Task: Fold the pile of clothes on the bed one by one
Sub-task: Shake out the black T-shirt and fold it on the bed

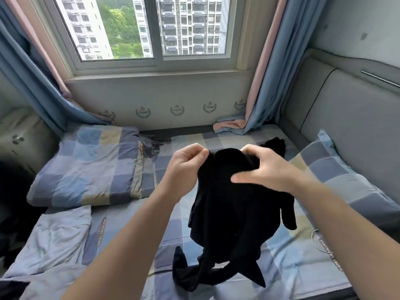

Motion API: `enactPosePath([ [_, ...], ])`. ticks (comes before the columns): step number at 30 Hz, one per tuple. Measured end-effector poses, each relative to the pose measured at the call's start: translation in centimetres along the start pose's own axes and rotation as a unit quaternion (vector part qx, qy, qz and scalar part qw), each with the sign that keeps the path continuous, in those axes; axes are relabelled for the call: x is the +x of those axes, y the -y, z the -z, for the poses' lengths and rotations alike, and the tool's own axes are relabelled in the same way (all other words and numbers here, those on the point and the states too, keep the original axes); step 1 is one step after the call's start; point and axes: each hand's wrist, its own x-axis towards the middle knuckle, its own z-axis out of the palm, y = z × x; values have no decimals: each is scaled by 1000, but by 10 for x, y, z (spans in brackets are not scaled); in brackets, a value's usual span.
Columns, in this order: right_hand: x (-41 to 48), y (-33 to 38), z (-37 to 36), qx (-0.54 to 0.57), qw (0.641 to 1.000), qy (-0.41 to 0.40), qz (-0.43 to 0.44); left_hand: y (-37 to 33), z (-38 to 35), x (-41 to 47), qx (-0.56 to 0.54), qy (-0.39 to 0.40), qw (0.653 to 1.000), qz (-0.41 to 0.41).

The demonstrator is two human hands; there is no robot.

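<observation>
Now your left hand pinches and your right hand grips the black garment's top edge; it hangs lengthwise down, with its end touching the bed.

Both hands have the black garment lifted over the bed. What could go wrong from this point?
1. The left hand and right hand hold the black garment bunched at its top, with each grip close to the other. Laid down like this, it would likely land creased rather than flat.
2. Its lower ends lie twisted on the bed and could tuck underneath when it is lowered.
</observation>
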Motion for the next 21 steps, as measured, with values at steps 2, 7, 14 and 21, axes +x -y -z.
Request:
enactPosePath([
  [2, 2, -25, 0, -86, 996, -22, -4, -2, -13, 6, 19, -23, 1000, -9],
  [7, -2, -44, -12, 19, 999, -23, 45, -3, -33, 9, 70, -17, 997, 13],
  [14, 8, -57, -43, 58, 986, -134, 79, -10, -42, 10, 95, 17, 995, 34],
  [21, 12, -102, -43, 54, 992, -114, -6, 3, -19, 8, 55, -65, 994, 64],
])
